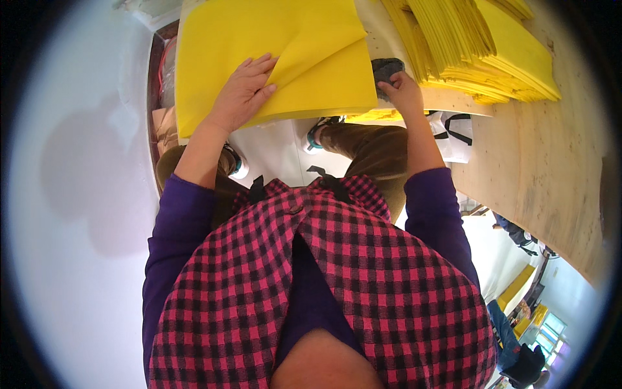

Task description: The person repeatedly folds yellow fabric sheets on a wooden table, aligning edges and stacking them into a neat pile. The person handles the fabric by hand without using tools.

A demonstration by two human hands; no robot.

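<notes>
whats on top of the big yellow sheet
The person's left hand lies on the yellow sheet, fingers extended. Whatever is beneath the palm is covered and cannot be seen.

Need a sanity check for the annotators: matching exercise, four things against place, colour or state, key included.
Column one
1. Left hand
2. Right hand
3. Sleeves
4. Thick yellow stack

Column two
A. Purple
B. On the pale wooden tabletop, toward the picture's upper right
C. Fingers at the dark grey item
D. Laid flat on the large yellow sheet

Pairs: 1-D, 2-C, 3-A, 4-B
</notes>
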